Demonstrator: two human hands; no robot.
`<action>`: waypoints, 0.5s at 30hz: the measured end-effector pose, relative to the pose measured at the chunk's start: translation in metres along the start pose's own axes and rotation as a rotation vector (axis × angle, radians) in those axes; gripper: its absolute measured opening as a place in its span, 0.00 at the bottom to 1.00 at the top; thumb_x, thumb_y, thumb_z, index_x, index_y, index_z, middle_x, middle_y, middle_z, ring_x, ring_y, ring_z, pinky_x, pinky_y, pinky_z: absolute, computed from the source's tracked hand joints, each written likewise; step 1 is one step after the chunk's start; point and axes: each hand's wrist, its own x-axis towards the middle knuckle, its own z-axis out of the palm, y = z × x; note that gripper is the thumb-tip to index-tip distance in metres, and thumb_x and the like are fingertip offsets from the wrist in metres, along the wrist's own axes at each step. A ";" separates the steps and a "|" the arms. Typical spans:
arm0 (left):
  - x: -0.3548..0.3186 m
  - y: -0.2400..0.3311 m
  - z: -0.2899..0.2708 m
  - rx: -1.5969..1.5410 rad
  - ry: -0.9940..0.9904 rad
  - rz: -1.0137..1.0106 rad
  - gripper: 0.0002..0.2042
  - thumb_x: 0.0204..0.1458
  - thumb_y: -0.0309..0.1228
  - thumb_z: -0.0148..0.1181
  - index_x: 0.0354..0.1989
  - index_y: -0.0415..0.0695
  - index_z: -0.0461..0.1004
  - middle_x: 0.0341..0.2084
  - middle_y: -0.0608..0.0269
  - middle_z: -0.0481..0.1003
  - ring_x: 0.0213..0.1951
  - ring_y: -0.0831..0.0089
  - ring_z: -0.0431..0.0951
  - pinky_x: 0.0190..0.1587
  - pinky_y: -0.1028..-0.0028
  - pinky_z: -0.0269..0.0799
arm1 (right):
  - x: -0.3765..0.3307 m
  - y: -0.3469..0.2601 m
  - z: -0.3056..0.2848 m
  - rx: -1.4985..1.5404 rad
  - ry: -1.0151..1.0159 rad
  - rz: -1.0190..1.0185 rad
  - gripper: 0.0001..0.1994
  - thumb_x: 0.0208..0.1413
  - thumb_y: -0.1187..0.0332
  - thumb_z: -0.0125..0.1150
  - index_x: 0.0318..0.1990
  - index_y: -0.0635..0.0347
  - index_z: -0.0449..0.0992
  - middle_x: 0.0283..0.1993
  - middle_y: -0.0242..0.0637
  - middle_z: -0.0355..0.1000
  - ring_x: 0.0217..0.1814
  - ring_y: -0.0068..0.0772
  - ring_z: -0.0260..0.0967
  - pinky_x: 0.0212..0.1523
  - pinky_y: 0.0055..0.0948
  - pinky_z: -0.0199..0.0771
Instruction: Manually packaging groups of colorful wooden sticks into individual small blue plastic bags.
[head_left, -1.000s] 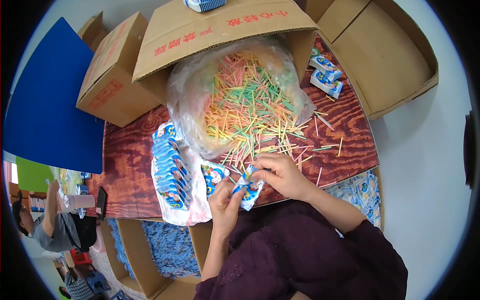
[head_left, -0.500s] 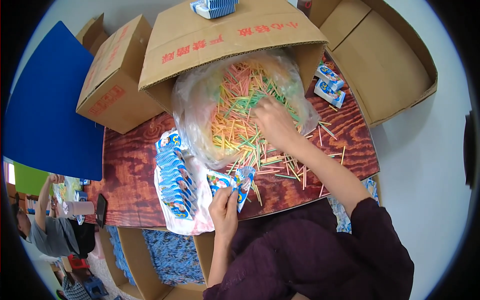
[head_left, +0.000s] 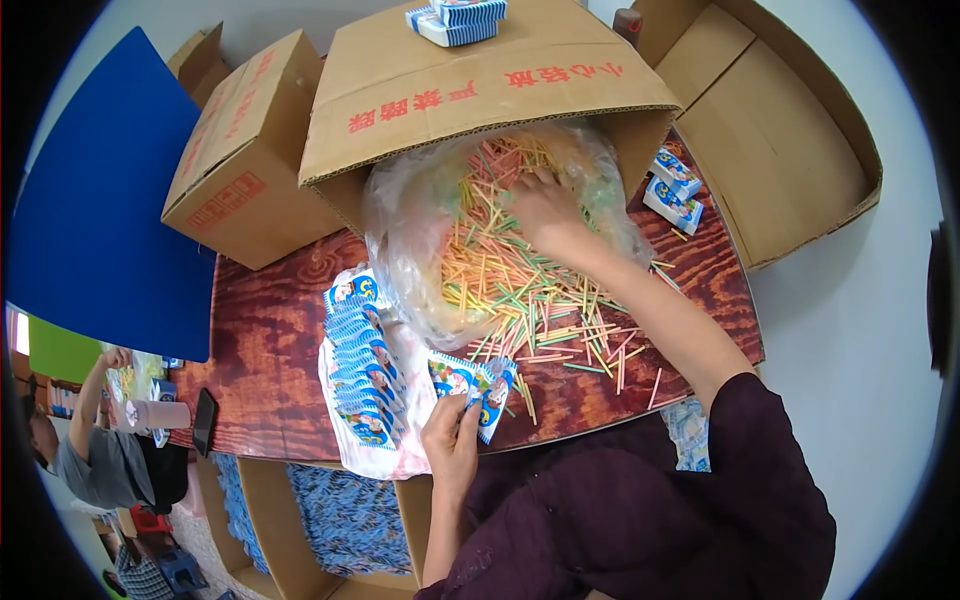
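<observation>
My left hand [head_left: 452, 440] is closed on small blue-and-white printed packets [head_left: 497, 385], pinched between thumb and fingers near the table's front edge. My right hand [head_left: 548, 220] reaches into a clear plastic bag [head_left: 398, 265] full of thin coloured sticks [head_left: 490, 260]. Its fingers curl down among the pink, yellow and green sticks, and their tips are hidden. The bag spills from a cardboard box [head_left: 480, 95] lying on its side. Left of my left hand, a row of similar packets [head_left: 362, 370] overlaps on a white cloth or sheet [head_left: 405, 450].
Loose sticks lie scattered before the bag. More packets [head_left: 673, 205] rest right of the box, others [head_left: 455, 25] on top. A closed carton [head_left: 250, 160] and an open carton [head_left: 790, 140] flank it. Below the left edge, a carton [head_left: 350, 515] holds many blue packets. A co-worker [head_left: 100, 460] sits left.
My right hand has gone deeper into the bag and a little left among the sticks. My left hand keeps its packets, now fanned slightly wider. The whole view has shifted slightly.
</observation>
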 end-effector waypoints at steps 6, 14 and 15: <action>-0.002 0.002 0.002 -0.030 -0.004 -0.037 0.03 0.53 0.20 0.56 0.33 0.32 0.74 0.26 0.63 0.72 0.29 0.80 0.69 0.32 0.80 0.63 | 0.032 0.032 -0.013 0.595 -0.030 0.222 0.11 0.58 0.68 0.54 0.47 0.60 0.73 0.26 0.37 0.71 0.30 0.34 0.69 0.31 0.33 0.67; -0.004 -0.003 0.004 -0.078 0.036 -0.039 0.03 0.55 0.20 0.56 0.33 0.33 0.73 0.25 0.69 0.68 0.29 0.84 0.65 0.32 0.82 0.60 | 0.007 0.038 -0.025 1.878 -0.303 0.581 0.08 0.61 0.65 0.57 0.40 0.61 0.71 0.23 0.25 0.62 0.16 0.17 0.51 0.17 0.21 0.51; -0.003 -0.002 0.005 -0.077 0.035 -0.037 0.03 0.55 0.20 0.56 0.33 0.33 0.73 0.25 0.69 0.68 0.29 0.84 0.65 0.32 0.82 0.60 | 0.000 0.043 -0.023 1.965 -0.370 0.498 0.08 0.61 0.65 0.57 0.40 0.60 0.71 0.24 0.24 0.62 0.17 0.15 0.52 0.16 0.18 0.49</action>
